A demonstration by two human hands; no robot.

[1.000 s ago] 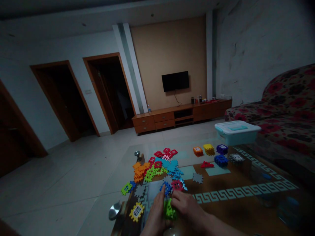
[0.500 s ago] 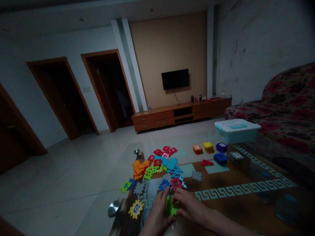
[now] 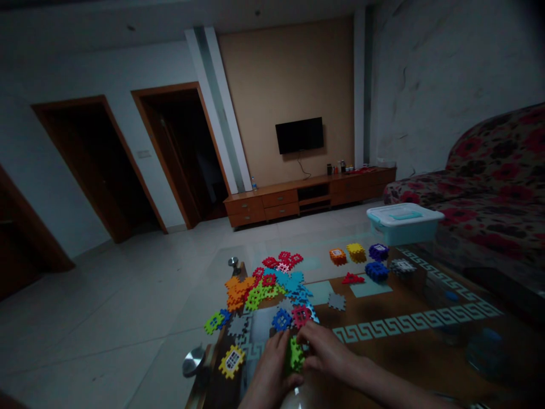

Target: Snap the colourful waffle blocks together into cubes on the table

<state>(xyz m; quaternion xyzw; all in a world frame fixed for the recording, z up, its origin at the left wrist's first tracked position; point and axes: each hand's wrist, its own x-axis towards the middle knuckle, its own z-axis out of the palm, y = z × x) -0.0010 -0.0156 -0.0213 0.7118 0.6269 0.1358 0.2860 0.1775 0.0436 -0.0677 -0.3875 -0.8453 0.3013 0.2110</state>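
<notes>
Green interlocking plastic block (image 3: 296,354) held between two bare hands, above a glass coffee table (image 3: 395,346).

Left hand (image 3: 270,363) and right hand (image 3: 323,349) reach forward, their fingers closed on the block from either side. Just ahead lie one blue square piece (image 3: 281,320) and one red square piece (image 3: 301,316); farther off are one multicoloured heap of pieces (image 3: 259,289) and one lidded teal plastic box (image 3: 402,222).

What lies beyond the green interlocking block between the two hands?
Beyond the green block, a blue block and a red block sit; the left hand and right hand cover its edges.
</notes>
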